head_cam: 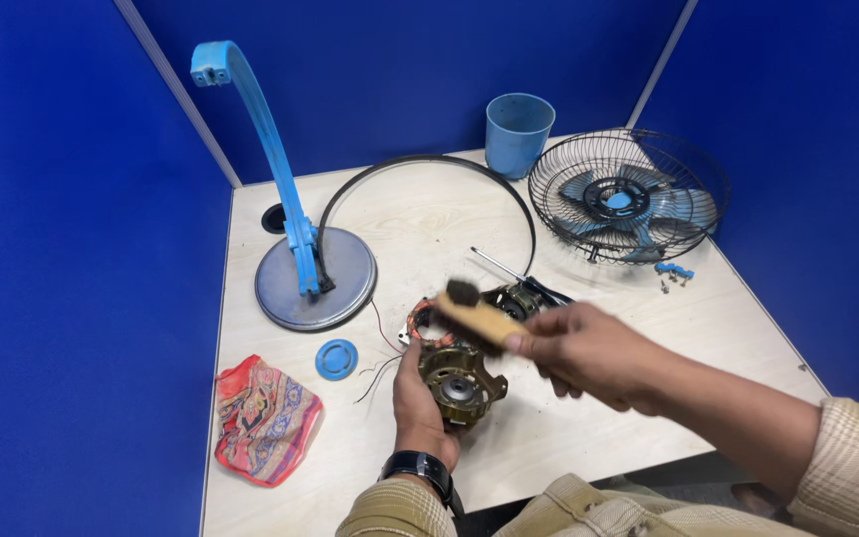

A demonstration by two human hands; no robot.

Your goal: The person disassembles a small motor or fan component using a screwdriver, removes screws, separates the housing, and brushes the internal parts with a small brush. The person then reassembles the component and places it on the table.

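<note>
My left hand [416, 408] grips a fan motor [459, 378] with copper windings and a brass-coloured housing, held just above the table [549, 438]. My right hand [589, 353] holds a wooden-handled brush [474, 313] whose dark bristles point at the top of the motor. Thin red and white wires [380, 353] trail from the motor onto the table.
A blue fan stand on a round grey base [315, 278] is at the left. A black ring [429, 164], a blue cup [517, 131], a wire fan guard with blue blades [628, 194], a screwdriver [514, 273], small blue parts [674, 270], a blue cap [336, 359] and a patterned cloth [262, 418] lie around.
</note>
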